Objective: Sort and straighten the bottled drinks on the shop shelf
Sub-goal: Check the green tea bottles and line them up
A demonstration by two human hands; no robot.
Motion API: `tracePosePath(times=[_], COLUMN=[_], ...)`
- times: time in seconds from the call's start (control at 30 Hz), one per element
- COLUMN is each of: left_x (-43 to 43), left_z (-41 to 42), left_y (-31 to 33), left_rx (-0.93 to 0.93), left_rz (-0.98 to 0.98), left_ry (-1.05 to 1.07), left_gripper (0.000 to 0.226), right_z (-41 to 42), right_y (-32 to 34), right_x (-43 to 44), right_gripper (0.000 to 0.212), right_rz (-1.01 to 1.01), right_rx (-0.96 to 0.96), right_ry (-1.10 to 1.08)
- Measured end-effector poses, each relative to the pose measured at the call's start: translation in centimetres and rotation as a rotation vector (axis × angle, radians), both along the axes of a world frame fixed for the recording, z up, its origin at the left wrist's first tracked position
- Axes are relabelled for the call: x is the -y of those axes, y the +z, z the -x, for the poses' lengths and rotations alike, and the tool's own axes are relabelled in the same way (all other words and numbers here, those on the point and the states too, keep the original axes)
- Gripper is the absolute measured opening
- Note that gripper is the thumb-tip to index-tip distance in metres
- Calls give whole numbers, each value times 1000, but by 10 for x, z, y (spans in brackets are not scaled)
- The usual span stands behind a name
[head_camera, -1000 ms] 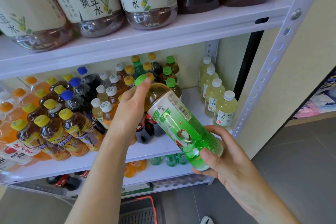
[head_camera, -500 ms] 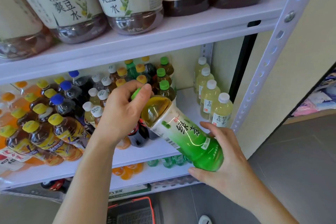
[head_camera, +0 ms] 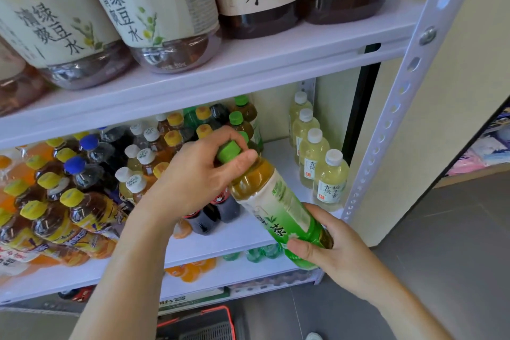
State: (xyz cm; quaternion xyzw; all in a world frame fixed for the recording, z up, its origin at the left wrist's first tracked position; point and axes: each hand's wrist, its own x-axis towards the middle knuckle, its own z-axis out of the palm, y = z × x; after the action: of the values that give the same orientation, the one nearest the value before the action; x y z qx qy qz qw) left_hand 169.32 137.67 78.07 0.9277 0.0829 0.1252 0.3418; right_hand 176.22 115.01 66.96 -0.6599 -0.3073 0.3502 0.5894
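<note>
A green-tea bottle (head_camera: 278,201) with a green cap and green-white label lies tilted in front of the middle shelf (head_camera: 242,232), cap up-left, base down-right. My left hand (head_camera: 193,176) grips its cap and neck. My right hand (head_camera: 328,246) holds its base from below, thumb on the label. Behind the cap stand other green-capped tea bottles (head_camera: 238,124). To the right stands a row of pale yellow, white-capped bottles (head_camera: 329,176).
Yellow-capped tea bottles (head_camera: 55,201), blue-capped dark bottles (head_camera: 82,168) and white-capped ones (head_camera: 138,174) crowd the shelf's left. Large bottles (head_camera: 171,22) stand on the upper shelf. A white upright post (head_camera: 392,107) bounds the right. A red basket (head_camera: 204,323) sits on the floor.
The bottle has moved up and toward the shelf and turned in my hands. My left hand's fingers now wrap round the cap. The view has shifted closer.
</note>
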Motion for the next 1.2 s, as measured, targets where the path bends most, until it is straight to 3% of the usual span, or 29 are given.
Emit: tracePosePath(times=[0.13, 0.23, 0.33, 0.57, 0.7, 0.83, 1.0, 1.2], left_x=[5, 7, 9, 12, 1, -14, -26, -39], left_z=[-3, -7, -18, -105, -146, -178, -208, -225], left_y=[-4, -5, -3, -17, -34, -56, -72, -81], left_rx=[27, 87, 126, 36, -89, -153, -136, -77], left_rz=[-25, -88, -300, -469, -572, -611, -594, -452], left_ry=[45, 35, -4, 6, 18, 84, 143, 226], left_gripper=[30, 16, 15, 20, 16, 26, 32, 22], right_z=[4, 4, 2, -30, -44, -53, -61, -56], right_y=[-4, 3, 10, 19, 17, 4, -5, -11], right_x=[-5, -11, -19, -30, -49, -59, -64, -60], right_gripper=[47, 47, 67, 67, 67, 73, 76, 76], right_rz=[76, 198, 416, 283, 475, 679, 692, 619], right_rx=[111, 239, 508, 758, 952, 980, 952, 908], right_ry=[-185, -86, 15, -339, -413, -354, -411, -456])
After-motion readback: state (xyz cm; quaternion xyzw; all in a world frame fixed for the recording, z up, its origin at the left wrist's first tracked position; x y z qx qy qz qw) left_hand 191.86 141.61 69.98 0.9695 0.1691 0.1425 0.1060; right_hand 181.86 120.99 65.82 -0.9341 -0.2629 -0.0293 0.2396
